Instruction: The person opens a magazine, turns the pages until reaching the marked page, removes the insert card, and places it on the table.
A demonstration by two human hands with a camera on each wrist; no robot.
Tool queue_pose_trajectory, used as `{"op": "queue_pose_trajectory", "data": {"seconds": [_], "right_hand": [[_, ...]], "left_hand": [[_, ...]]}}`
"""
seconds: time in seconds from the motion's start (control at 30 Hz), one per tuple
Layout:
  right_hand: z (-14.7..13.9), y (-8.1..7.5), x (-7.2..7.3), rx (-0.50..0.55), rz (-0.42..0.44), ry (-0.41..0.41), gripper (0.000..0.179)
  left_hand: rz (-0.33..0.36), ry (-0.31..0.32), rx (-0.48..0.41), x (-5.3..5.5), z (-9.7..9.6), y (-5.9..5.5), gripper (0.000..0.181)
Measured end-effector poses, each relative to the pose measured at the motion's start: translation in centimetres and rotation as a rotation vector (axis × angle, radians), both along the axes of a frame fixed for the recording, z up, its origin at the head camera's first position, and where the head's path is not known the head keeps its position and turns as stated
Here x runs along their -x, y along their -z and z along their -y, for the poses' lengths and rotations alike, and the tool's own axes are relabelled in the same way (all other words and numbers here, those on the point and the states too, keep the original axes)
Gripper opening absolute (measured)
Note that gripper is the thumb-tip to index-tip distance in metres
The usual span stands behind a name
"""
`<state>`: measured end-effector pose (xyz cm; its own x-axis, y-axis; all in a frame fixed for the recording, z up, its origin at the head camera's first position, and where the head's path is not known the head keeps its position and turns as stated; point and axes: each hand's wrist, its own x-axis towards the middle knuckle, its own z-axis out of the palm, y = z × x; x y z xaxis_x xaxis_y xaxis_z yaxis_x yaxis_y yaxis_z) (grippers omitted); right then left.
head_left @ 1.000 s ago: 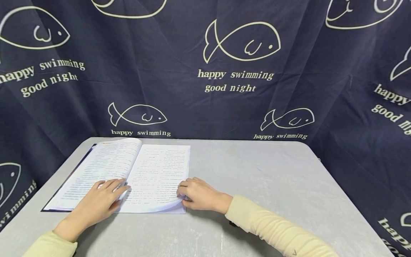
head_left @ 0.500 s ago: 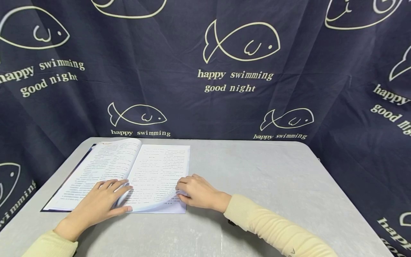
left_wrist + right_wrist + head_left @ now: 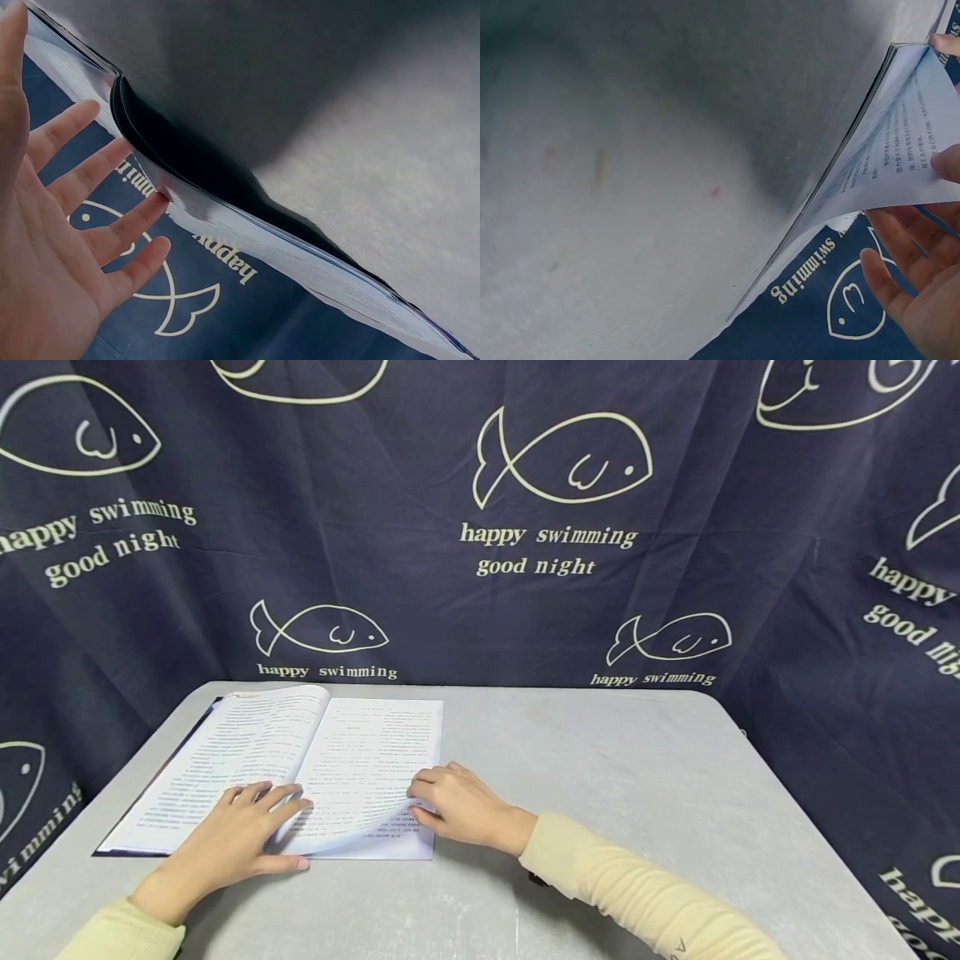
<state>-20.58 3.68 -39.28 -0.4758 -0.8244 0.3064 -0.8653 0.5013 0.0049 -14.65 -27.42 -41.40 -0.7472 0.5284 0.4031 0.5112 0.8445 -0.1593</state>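
An open book (image 3: 262,735) with printed pages and a dark cover lies on the left half of the table. My left hand (image 3: 225,839) rests on it near the spine, fingers spread and the thumb along the front edge. In the left wrist view the fingertips (image 3: 154,251) reach the book's edge (image 3: 240,225), which bows up at the spine. At the right margin, my right hand (image 3: 468,806) pinches a page (image 3: 889,154) between thumb and fingers. That page's lower corner curls up, showing print on the page beneath.
The grey table (image 3: 600,777) extends to the right of the book and in front of it. Behind and around it hangs a dark blue curtain (image 3: 435,610) printed with fish and lettering.
The left thumb has moved out from beside the fingers to the book's front edge. My right hand has shifted slightly up and left, lifting the page's corner further and uncovering more print below.
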Motion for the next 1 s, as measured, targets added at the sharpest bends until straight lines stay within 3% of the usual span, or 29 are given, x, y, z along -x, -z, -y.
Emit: {"op": "queue_pose_trajectory", "data": {"seconds": [0.47,1.0], "right_hand": [[-0.1,-0.2,0.1,0.043,-0.016,0.006,0.017],[-1.0,-0.6,-0.1,0.036,0.005,0.084,0.034]], "left_hand": [[0.011,-0.02,0.007,0.1,0.0,0.0,0.057],[0.009,-0.016,0.01,0.0,0.1,-0.1,0.04]]}}
